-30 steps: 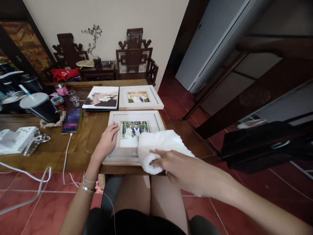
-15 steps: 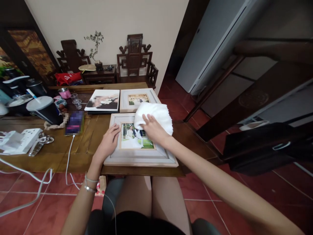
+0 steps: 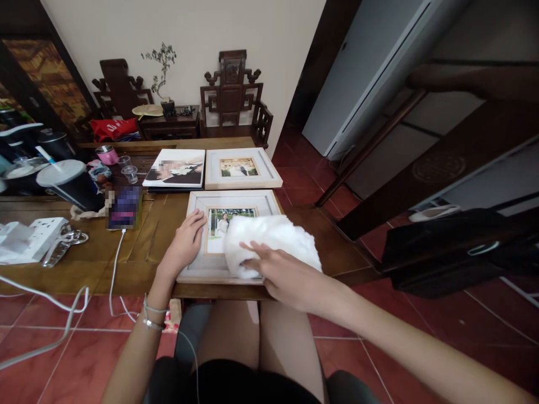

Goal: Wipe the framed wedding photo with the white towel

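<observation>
A pale picture frame (image 3: 197,269) holding a wedding photo (image 3: 215,230) lies flat near the table's front edge. On its left side rests my left hand (image 3: 187,238), fingers stretched out along the border. My right hand (image 3: 282,275) grips a fluffy white cloth (image 3: 278,235), pressed over the frame's lower right part. That cloth hides the right of the photo and the frame's right border. Just behind lies a second pale picture frame (image 3: 244,183) with a smaller photo, beside a photo album (image 3: 174,168) with a partly blurred cover.
To the left on the wooden table (image 3: 147,264) are a phone (image 3: 124,207) on a white cable, a black cup (image 3: 71,185) with a straw, a power strip (image 3: 37,241), a silver clip (image 3: 63,244), small clear cups (image 3: 130,174) and a pink mug (image 3: 106,155). A wooden chair (image 3: 379,151) stands right.
My right hand has moved the white cloth from the frame's upper right down toward its lower right edge, uncovering the rear frame. My left hand has stayed on the frame's left side.
</observation>
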A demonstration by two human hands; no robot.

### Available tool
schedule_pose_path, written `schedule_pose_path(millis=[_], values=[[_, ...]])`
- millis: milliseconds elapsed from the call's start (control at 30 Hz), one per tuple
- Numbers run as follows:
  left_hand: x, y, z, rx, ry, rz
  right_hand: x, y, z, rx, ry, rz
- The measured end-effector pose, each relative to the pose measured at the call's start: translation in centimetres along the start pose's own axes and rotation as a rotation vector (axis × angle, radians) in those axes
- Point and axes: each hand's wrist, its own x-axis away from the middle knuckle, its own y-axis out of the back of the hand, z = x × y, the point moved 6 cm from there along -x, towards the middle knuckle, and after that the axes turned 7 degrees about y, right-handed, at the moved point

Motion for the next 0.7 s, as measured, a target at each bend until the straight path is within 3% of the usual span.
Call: schedule_pose_path(millis=[167, 267, 367, 533, 700], values=[[0.0, -0.1, 0.1, 0.008, 0.023, 0.031, -4.6, -1.4, -5.5, 0.285, -0.12, -0.181], [0.0, 0.0, 0.0, 0.01, 0.023, 0.03, -7.3, -1.3, -8.6, 0.37, -0.162, -0.195], [0.0, 0.2, -0.1, 0.017, 0.018, 0.017, -8.3, -1.5, -9.6, 0.354, -0.133, -0.179], [0.1, 0.2, -0.3, 0.017, 0.072, 0.021, -4.8, -2.5, -6.0, 0.224, -0.032, -0.091], [0.3, 0.1, -0.3, 0.016, 0.08, 0.021, -0.2, -0.6, -0.1, 0.009, 0.1, 0.064]])
